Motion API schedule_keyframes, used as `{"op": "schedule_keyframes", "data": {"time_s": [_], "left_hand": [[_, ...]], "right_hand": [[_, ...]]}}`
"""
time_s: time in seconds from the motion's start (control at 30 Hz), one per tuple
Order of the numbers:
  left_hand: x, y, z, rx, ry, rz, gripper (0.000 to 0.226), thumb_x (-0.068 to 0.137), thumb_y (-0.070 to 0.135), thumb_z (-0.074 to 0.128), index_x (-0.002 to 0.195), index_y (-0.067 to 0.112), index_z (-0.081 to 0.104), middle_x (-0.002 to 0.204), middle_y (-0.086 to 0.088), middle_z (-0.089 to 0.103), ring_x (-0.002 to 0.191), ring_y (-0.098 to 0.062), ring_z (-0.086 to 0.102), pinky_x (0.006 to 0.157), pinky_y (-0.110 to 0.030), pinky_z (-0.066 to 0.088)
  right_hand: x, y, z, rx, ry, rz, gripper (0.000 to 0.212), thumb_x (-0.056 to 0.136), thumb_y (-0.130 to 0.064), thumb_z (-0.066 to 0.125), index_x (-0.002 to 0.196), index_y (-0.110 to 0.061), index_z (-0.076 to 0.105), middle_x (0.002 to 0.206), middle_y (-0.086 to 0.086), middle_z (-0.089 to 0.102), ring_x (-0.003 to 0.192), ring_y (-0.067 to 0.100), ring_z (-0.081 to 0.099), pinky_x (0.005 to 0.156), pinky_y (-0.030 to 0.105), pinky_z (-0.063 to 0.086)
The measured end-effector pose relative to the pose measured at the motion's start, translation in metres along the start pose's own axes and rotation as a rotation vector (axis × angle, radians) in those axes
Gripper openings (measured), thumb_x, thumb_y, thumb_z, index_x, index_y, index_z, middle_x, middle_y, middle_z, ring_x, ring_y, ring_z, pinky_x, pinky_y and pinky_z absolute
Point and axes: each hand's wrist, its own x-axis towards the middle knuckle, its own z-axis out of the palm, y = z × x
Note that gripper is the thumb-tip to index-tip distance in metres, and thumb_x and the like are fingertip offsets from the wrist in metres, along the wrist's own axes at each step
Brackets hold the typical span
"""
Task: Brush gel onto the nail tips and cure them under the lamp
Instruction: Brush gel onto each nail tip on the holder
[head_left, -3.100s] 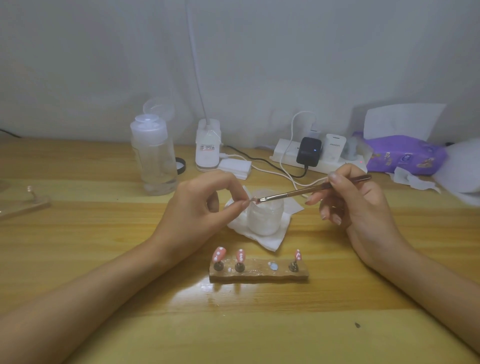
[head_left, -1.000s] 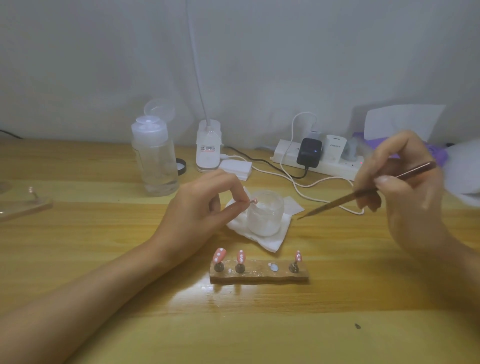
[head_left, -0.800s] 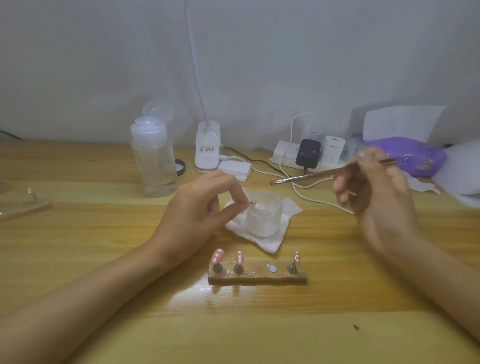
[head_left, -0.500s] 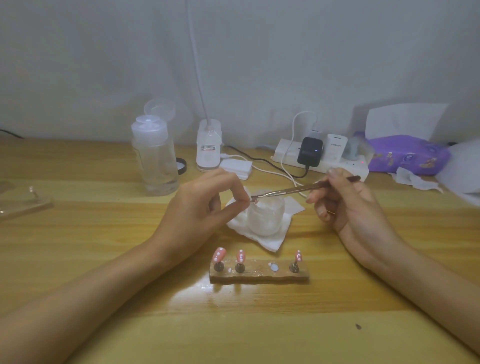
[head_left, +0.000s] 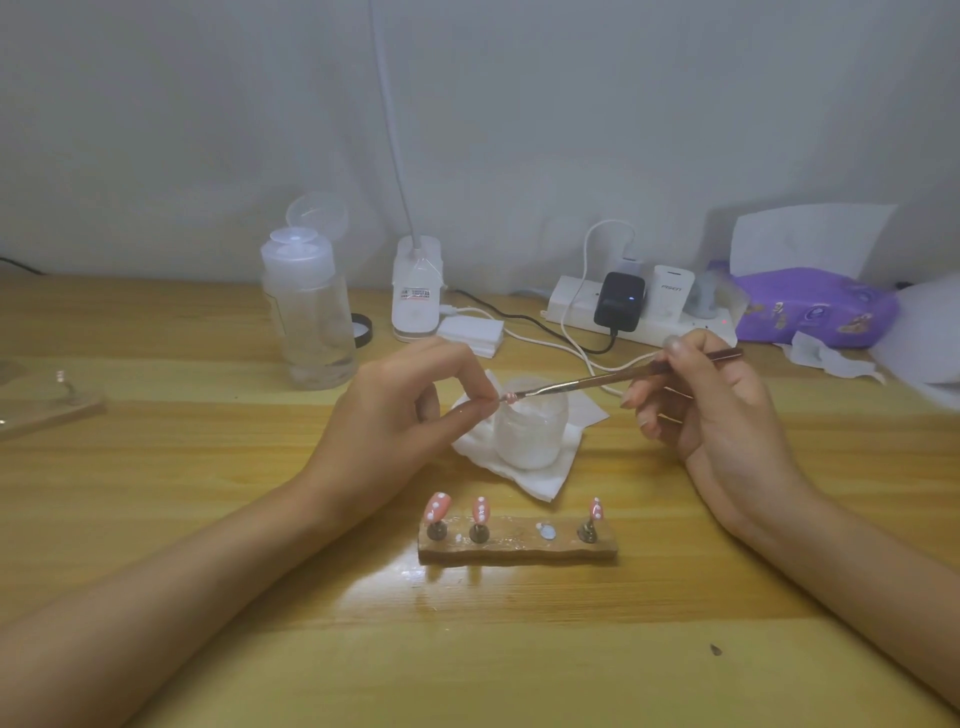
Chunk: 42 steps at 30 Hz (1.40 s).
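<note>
My left hand (head_left: 400, 410) pinches a small pink nail tip (head_left: 510, 399) on its stand between thumb and forefinger, above a frosted glass jar (head_left: 529, 431). My right hand (head_left: 711, 415) grips a thin brown brush (head_left: 623, 376) like a pen, and its bristle end touches the held nail tip. A wooden holder (head_left: 517, 545) lies nearer me with three pink dotted nail tips (head_left: 480, 512) upright on pegs and one bare slot. The white lamp base (head_left: 417, 293) stands at the back with its neck rising out of view.
The jar sits on a folded white tissue (head_left: 540, 470). A clear pump bottle (head_left: 306, 317) stands back left, a power strip (head_left: 639, 312) with plugs and cables back right, and a purple wipes pack (head_left: 815, 306) far right. A clear item (head_left: 47, 400) lies at the left edge.
My right hand swung the brush out to the right and up, then brought it back, so the bristles again touch the nail tip. The left hand has stayed in place.
</note>
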Motion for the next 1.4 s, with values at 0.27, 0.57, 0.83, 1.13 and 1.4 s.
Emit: {"op": "schedule_keyframes", "data": {"time_s": [0.27, 0.57, 0.83, 1.13, 1.4], "left_hand": [[0.000, 0.005, -0.001, -0.079, -0.015, -0.017, 0.014, 0.086, 0.007, 0.075, 0.080, 0.018, 0.069, 0.083, 0.012, 0.064, 0.057, 0.001, 0.051, 0.052, -0.008, 0.033], [0.013, 0.020, -0.022, -0.473, 0.250, -0.334, 0.008, 0.082, 0.030, 0.073, 0.086, 0.023, 0.073, 0.093, 0.005, 0.077, 0.050, -0.005, 0.053, 0.046, -0.012, 0.039], [0.007, 0.064, -0.028, -0.544, 0.214, -0.210, 0.007, 0.082, 0.023, 0.074, 0.083, 0.023, 0.068, 0.090, 0.001, 0.078, 0.081, -0.009, 0.074, 0.055, -0.011, 0.045], [-0.024, 0.078, 0.009, 0.175, -0.191, 0.022, 0.022, 0.069, 0.061, 0.068, 0.083, 0.044, 0.071, 0.098, 0.025, 0.058, 0.107, 0.002, 0.043, 0.093, -0.029, 0.030], [-0.026, 0.073, 0.013, 0.309, -0.266, -0.086, 0.025, 0.068, 0.064, 0.058, 0.083, 0.048, 0.070, 0.093, 0.029, 0.047, 0.100, 0.002, 0.034, 0.081, -0.025, 0.020]], "right_hand": [[0.000, 0.000, 0.000, -0.067, -0.016, -0.054, 0.024, 0.101, -0.022, 0.047, 0.078, -0.017, 0.048, 0.061, 0.010, 0.066, 0.044, 0.015, 0.051, 0.045, 0.021, 0.042], [0.001, -0.002, -0.004, -0.031, 0.045, -0.122, 0.026, 0.104, -0.016, 0.042, 0.079, -0.016, 0.047, 0.056, 0.004, 0.063, 0.041, 0.012, 0.045, 0.041, 0.019, 0.034], [0.004, -0.003, -0.007, 0.066, 0.178, 0.019, 0.027, 0.103, -0.020, 0.047, 0.076, -0.017, 0.049, 0.052, 0.002, 0.060, 0.041, 0.011, 0.044, 0.040, 0.016, 0.033], [0.005, -0.003, -0.007, 0.079, 0.189, 0.055, 0.029, 0.102, -0.020, 0.047, 0.074, -0.017, 0.050, 0.050, 0.002, 0.058, 0.039, 0.010, 0.040, 0.040, 0.017, 0.031], [0.003, -0.002, -0.006, 0.062, 0.168, 0.069, 0.031, 0.102, -0.020, 0.047, 0.072, -0.016, 0.052, 0.051, 0.002, 0.058, 0.040, 0.010, 0.042, 0.040, 0.017, 0.033]]}}
